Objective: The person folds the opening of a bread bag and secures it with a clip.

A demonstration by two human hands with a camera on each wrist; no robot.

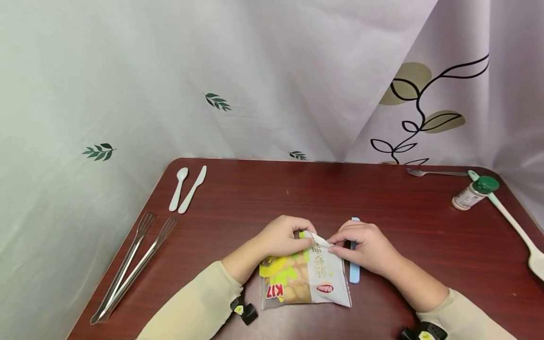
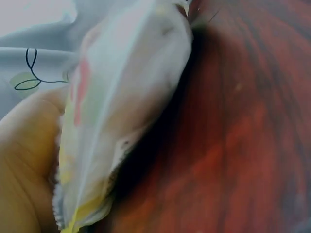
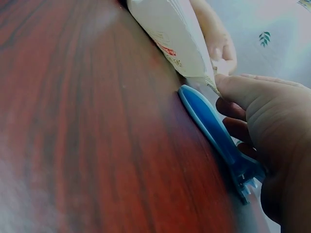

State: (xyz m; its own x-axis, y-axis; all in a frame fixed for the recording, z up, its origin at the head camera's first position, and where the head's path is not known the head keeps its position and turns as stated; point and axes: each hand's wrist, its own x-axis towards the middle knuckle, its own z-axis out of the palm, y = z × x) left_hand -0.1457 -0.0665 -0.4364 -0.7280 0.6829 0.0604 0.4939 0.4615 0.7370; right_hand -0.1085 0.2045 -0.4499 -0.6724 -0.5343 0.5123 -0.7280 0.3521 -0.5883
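A plastic snack bag [image 1: 293, 278], part clear window over golden pieces and part white printed panel, lies on the table before me with its upper edge folded over. My left hand [image 1: 284, 236] pinches that edge at its left part, thumb in front. My right hand [image 1: 365, 245] pinches the fold's right end between thumb and fingers, as the right wrist view also shows. Under and beside the right hand lies a long blue plastic bag clip [image 3: 214, 126], partly covered by the fingers in the head view. The left wrist view shows the bag's blurred side [image 2: 121, 111] close up.
At the left lie fork-ended metal tongs [image 1: 127, 269], a white spoon [image 1: 178, 189] and a white knife [image 1: 193, 189]. To the right are a metal fork [image 1: 437, 173], a green-capped shaker bottle [image 1: 471, 194] and a long-handled white utensil [image 1: 514, 222]. Curtains hang behind the table [image 1: 238, 189].
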